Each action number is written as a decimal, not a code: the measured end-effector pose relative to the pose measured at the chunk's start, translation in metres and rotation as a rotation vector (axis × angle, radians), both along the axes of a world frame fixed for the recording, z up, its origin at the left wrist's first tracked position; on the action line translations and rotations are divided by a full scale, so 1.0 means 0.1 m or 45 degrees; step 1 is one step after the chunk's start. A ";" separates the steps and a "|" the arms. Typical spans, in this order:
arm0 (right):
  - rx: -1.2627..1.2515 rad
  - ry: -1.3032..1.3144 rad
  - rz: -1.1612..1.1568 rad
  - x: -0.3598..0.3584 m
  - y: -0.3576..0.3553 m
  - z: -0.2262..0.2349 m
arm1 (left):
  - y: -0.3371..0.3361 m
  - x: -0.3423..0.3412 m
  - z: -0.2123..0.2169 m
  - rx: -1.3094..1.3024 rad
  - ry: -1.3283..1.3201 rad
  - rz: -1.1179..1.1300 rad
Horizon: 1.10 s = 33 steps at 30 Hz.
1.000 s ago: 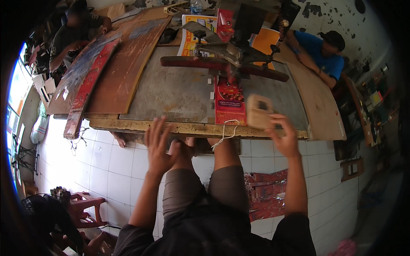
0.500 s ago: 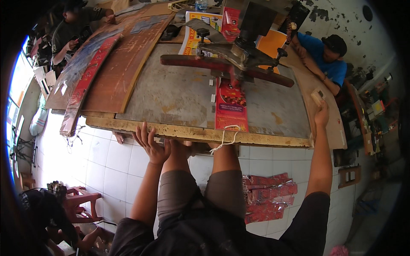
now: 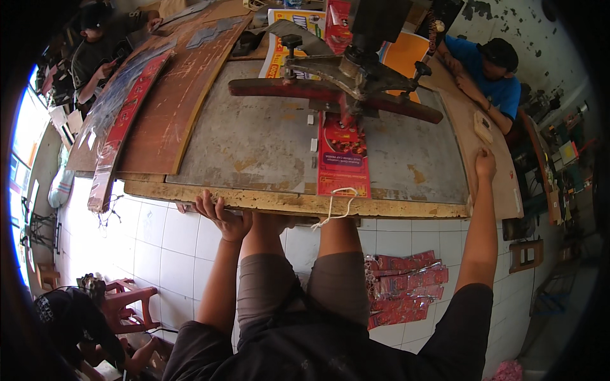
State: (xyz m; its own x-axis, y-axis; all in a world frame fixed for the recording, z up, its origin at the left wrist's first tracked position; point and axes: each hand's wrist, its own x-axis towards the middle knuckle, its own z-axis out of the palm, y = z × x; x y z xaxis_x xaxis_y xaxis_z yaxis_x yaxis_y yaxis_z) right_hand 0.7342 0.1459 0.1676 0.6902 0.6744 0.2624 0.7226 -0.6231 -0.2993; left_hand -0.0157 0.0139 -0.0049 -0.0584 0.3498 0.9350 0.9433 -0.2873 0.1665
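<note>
My left hand (image 3: 223,219) is at the near wooden edge of the worktable, its fingers bent and apart, holding nothing. My right hand (image 3: 485,166) rests at the table's right side with fingers curled in, just short of a small beige block (image 3: 483,129). Between my hands, a red printed packet strip (image 3: 344,162) lies on the grey metal plate (image 3: 254,140), its near end at the plate's edge. A white string loop (image 3: 343,204) hangs from that end. Over the strip's far part stands a press with a dark red crossbar (image 3: 279,91).
A long red strip (image 3: 130,120) lies on the brown board (image 3: 171,108) at left. Several red packets (image 3: 406,286) are spread on the tiled floor. A person in blue (image 3: 486,79) leans at the right; others sit at the left, by a red stool (image 3: 130,305).
My right hand has come off the beige block and drawn back toward me, its fingers curling. The block sits slightly farther away. My left hand's fingers have bent more at the edge.
</note>
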 end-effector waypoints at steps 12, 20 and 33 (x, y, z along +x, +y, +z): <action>0.019 -0.055 -0.003 -0.04 -0.07 0.03 | -0.06 0.00 0.05 -0.063 0.016 0.014; -0.006 -0.054 -0.001 -0.10 -0.03 0.03 | -0.12 -0.03 0.04 -0.118 0.011 0.015; -0.005 -0.085 0.020 -0.09 -0.05 0.02 | -0.10 -0.02 0.07 -0.078 0.016 -0.007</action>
State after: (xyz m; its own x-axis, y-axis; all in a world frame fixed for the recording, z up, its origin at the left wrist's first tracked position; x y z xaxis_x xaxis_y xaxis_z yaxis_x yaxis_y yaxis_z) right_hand 0.7247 0.1408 0.1695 0.6606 0.6860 0.3049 0.7505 -0.6129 -0.2472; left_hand -0.0180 0.0041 0.0022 -0.0447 0.4069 0.9124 0.9438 -0.2821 0.1721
